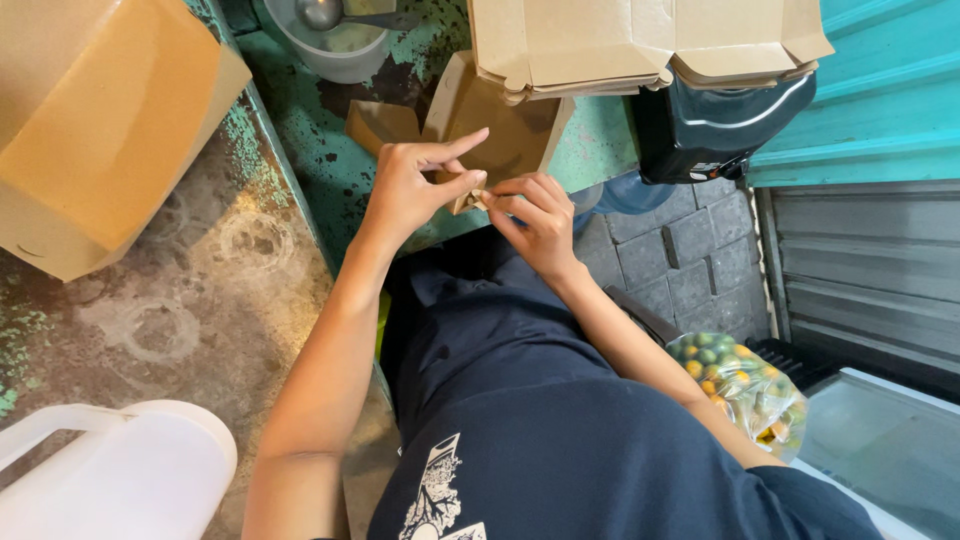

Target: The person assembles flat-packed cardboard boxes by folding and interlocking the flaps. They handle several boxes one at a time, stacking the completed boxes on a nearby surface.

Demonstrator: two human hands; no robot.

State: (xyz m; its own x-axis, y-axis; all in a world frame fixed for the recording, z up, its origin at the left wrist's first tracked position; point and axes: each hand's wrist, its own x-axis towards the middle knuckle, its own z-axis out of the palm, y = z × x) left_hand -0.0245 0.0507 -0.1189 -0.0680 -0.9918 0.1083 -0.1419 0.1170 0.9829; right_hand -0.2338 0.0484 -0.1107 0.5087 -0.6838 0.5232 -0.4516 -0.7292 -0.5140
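Pinching at a corner flap of a flat brown cardboard box blank (500,125), both hands meet just above the person's dark shirt. Left hand (410,190): thumb and bent fingers closed on the small flap edge, index finger extended straight toward the blank. Right hand (540,220): fingertips curled tight onto the same flap, touching the left thumb. The blank lies on the worn green tabletop (300,130), under a stack of folded brown cardboard boxes (640,40). Nearby: large closed cardboard carton (100,120), white plastic lidded tub (120,470), clear bag of green and orange fruit (745,385).
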